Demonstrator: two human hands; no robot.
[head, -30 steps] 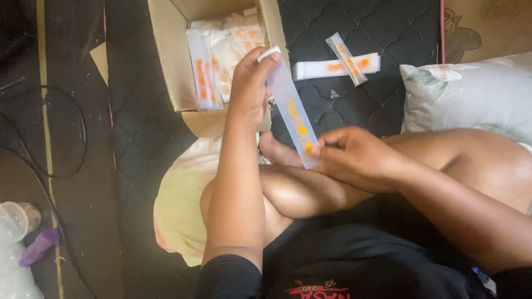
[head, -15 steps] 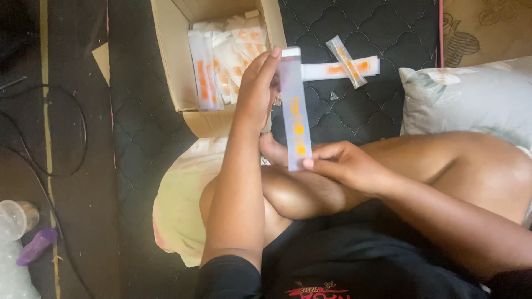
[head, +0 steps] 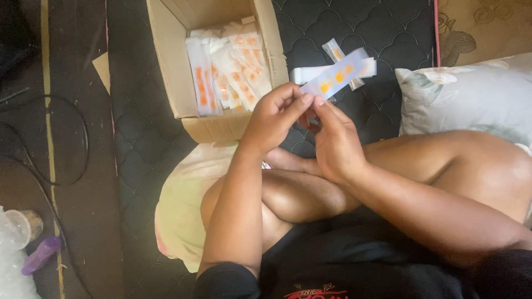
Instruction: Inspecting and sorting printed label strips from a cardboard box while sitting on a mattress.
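Both my hands hold one long white packet with orange marks [head: 338, 75], tilted up to the right. My left hand [head: 274, 116] pinches its lower end, and my right hand [head: 332, 138] grips the same end from the right, fingertips touching. Behind the packet, two similar packets [head: 310, 72] lie crossed on the black quilted mattress [head: 399, 33]. An open cardboard box [head: 166, 66] to the left holds several more such packets [head: 233, 61].
A floral pillow [head: 471, 94] lies at the right. A pale yellow cloth [head: 180, 210] sits under my crossed legs. On the dark floor at left are black cables [head: 50, 155], a clear plastic cup [head: 19, 227] and a purple object [head: 39, 256].
The packet swung from upright to a tilt toward the upper right. My right hand rose from its lower end to meet my left hand, and both now pinch the same end.
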